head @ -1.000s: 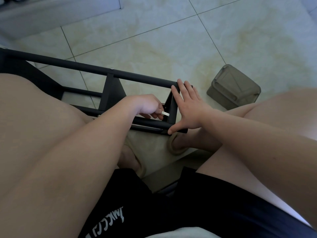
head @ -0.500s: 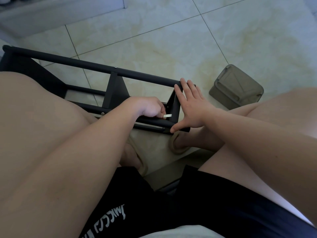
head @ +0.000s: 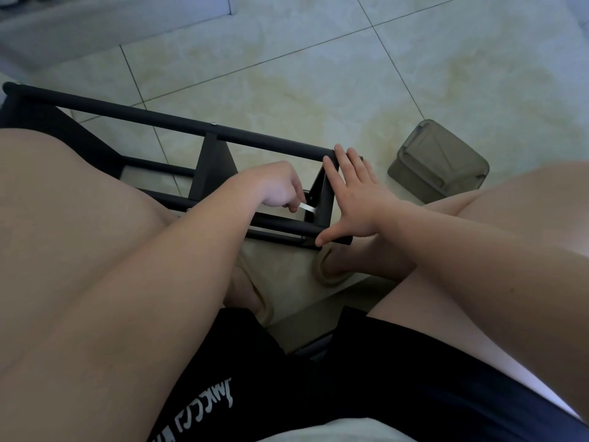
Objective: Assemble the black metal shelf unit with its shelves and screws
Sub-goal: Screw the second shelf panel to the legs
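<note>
The black metal shelf frame lies on its side on the tiled floor between my knees. Its end panel stands at the right end of the black tubes. My left hand grips a small silver key tool whose tip points at the inner face of that end panel. My right hand lies flat with straight, spread fingers against the outer face of the end panel; the thumb touches the near tube's end. A screw head shows on the far tube.
A grey-green lidded plastic box sits on the floor right of the frame. My bare legs flank the frame, and my feet in beige slippers rest under its near tube. A low ledge runs along the top left.
My left hand has turned a little with the silver tool at the end panel. My right hand stays pressed on the panel. The view has shifted slightly.
</note>
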Tool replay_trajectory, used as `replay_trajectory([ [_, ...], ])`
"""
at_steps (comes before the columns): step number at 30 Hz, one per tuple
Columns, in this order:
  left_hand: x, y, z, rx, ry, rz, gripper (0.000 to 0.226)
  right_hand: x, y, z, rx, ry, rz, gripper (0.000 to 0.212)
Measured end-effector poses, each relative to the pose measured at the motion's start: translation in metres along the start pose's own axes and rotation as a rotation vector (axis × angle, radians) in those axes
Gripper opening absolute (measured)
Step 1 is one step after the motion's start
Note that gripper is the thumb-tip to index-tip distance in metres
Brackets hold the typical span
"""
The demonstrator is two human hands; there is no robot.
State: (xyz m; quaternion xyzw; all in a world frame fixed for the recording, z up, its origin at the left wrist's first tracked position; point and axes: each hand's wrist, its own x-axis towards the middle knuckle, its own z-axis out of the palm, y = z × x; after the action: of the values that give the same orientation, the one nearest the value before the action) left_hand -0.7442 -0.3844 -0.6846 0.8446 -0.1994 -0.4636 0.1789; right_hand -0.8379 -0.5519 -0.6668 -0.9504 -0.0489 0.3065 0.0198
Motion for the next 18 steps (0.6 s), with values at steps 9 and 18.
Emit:
replay_trajectory([
  [9, 0.006, 0.008, 0.006, -0.358, 0.052, -0.019, 0.017, 0.0, 0.001, 0.001, 0.01, 0.004, -0.003, 0.154],
  [18, 0.018, 0.011, 0.024, -0.64, 0.168, -0.113, 0.005, 0.001, 0.001, 0.001, 0.004, 0.009, -0.001, 0.155],
])
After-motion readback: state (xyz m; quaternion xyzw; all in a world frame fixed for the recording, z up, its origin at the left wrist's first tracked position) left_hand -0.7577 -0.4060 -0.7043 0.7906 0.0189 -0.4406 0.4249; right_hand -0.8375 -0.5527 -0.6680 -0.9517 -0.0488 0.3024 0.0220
